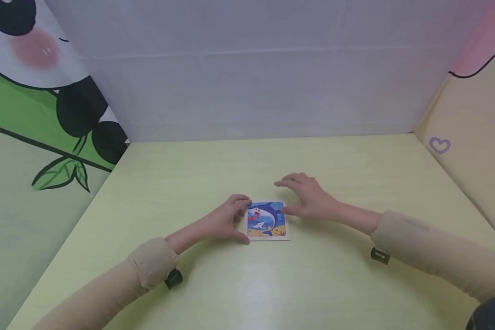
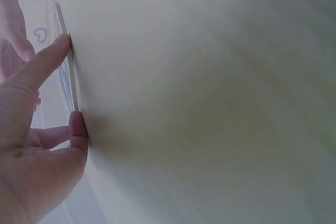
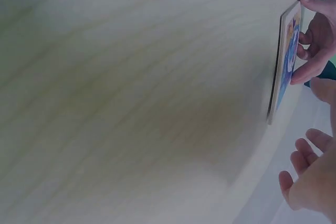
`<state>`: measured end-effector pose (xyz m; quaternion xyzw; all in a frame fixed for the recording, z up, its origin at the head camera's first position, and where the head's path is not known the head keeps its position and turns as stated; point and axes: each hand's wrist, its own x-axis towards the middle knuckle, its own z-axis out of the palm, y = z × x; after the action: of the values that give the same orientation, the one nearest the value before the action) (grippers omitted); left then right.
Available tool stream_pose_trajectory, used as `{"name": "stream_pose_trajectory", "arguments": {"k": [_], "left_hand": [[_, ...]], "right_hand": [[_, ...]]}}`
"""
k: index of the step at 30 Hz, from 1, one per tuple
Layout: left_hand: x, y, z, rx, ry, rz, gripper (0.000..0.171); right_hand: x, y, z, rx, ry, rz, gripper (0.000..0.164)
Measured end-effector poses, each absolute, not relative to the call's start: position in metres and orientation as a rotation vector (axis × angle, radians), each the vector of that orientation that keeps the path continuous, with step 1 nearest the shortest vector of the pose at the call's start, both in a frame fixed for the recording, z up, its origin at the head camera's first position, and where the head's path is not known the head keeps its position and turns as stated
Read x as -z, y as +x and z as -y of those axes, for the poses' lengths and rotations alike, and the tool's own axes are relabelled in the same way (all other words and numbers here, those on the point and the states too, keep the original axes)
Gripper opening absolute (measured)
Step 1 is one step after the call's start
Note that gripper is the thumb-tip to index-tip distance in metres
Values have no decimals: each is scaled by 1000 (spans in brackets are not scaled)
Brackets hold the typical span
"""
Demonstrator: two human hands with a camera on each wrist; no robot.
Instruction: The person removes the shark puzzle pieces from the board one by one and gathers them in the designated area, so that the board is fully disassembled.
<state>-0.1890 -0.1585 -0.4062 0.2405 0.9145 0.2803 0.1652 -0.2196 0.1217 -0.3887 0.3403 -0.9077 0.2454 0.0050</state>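
Observation:
A small square shark picture board [image 1: 266, 220] lies flat on the table, with a blue sea scene inside a pale border. At its left edge my left hand [image 1: 227, 219] holds it, thumb at the near left corner and fingers at the far left corner. The left wrist view shows the thumb and a fingertip against the edge of the board [image 2: 72, 80]. My right hand [image 1: 313, 199] hovers at the right side, fingers spread and loosely bent, thumb by the board's right edge. In the right wrist view the fingers of the right hand [image 3: 315, 177] hold nothing.
The pale yellow table [image 1: 247, 284] extends around the board. A grey-white panel [image 1: 247, 96] stands at the back. Side walls carry a panda drawing [image 1: 37, 46] on the left and a purple heart [image 1: 439, 145] on the right.

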Motion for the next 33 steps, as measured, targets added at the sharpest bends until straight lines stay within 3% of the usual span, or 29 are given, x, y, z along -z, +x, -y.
{"name": "stream_pose_trajectory", "arguments": {"k": [10, 33], "left_hand": [[409, -187, 158, -876, 666, -2575, 104], [409, -190, 151, -885, 650, -2586, 102]], "right_hand": [[412, -217, -113, -919, 995, 2895, 41], [406, -220, -109, -891, 987, 3050, 40]]}}
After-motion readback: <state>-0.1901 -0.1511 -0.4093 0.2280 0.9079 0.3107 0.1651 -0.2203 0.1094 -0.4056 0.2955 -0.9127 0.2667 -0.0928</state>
